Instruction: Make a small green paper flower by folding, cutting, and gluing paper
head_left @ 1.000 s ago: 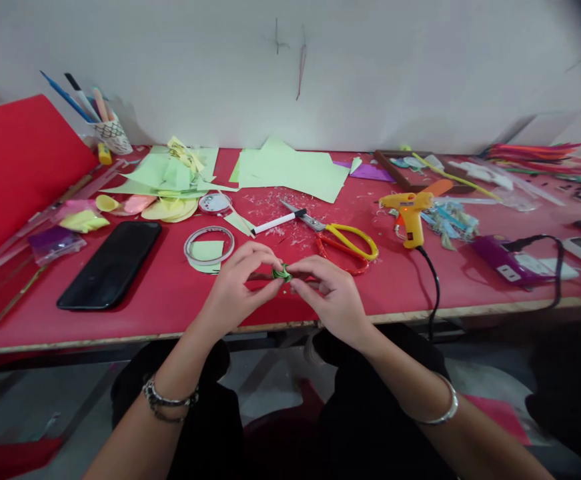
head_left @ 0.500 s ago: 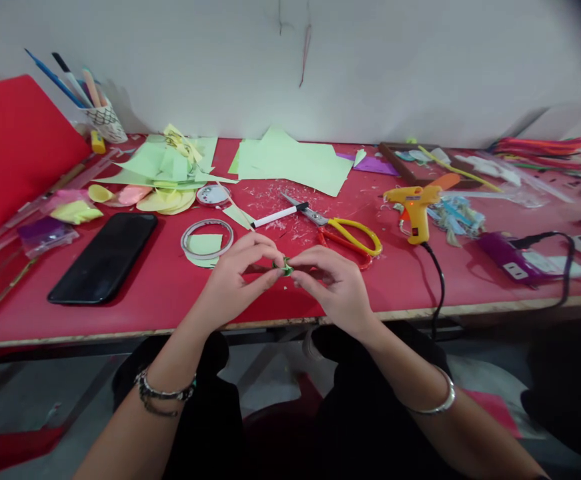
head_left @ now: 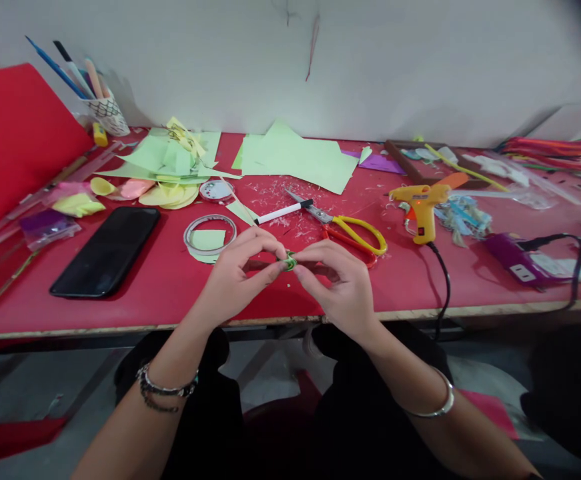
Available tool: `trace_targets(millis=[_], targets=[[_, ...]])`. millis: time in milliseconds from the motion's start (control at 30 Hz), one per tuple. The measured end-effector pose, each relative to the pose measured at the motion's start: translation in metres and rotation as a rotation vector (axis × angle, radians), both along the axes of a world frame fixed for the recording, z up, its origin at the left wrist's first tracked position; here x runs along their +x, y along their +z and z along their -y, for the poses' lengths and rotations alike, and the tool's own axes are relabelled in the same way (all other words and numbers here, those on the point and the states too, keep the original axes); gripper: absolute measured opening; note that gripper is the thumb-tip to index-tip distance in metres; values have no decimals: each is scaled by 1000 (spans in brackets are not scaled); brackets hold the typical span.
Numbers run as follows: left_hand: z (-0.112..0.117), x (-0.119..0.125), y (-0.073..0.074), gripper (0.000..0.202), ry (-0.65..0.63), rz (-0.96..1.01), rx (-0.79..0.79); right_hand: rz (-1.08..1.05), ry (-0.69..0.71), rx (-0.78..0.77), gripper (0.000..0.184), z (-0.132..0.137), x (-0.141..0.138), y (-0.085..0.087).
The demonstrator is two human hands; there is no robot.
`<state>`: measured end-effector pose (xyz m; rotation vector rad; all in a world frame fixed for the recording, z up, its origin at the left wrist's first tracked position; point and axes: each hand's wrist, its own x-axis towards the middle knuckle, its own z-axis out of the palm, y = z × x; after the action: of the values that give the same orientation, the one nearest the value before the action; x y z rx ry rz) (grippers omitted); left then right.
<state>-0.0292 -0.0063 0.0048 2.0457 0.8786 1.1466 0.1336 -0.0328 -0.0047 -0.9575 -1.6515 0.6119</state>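
Observation:
A small green curled piece (head_left: 290,261), perhaps rolled paper, is pinched between my two hands just above the red table. My left hand (head_left: 243,267) grips its left side between thumb and fingertips. From the right, the thumb and fingers of my right hand (head_left: 341,277) close on it too. My fingertips cover part of the piece. Behind my hands lie a white marker (head_left: 284,212) with a black cap and scissors (head_left: 355,230) with yellow and red handles. A roll of tape (head_left: 189,235) lies beyond my left hand, around a pale green paper.
A black phone (head_left: 106,252) lies at the left. Pale green sheets (head_left: 300,157) and paper scraps spread along the back. At the right are a yellow glue gun (head_left: 423,207) with its cord over the table edge and a purple power socket (head_left: 513,257). A pen cup (head_left: 110,115) stands back left.
The green piece has turned a little between my fingertips and shows a rounder, coiled side. Both hands keep their pinch. The view has shifted slightly.

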Motion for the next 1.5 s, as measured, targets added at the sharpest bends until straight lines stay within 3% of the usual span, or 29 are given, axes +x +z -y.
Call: trace_targets(millis=[300,767,967,1500], targets=[[0,1,0,6,-9,28,-4,3,-25,0,9,3,-2,2],[3,13,-8,5,76,36,259,24,-132,76,20,3,-5,3],[2,10,-7,3,64,50,216,24,-22,89,18,0,1,4],[7,15,-8,2,94,34,219,-2,-61,68,15,3,1,1]])
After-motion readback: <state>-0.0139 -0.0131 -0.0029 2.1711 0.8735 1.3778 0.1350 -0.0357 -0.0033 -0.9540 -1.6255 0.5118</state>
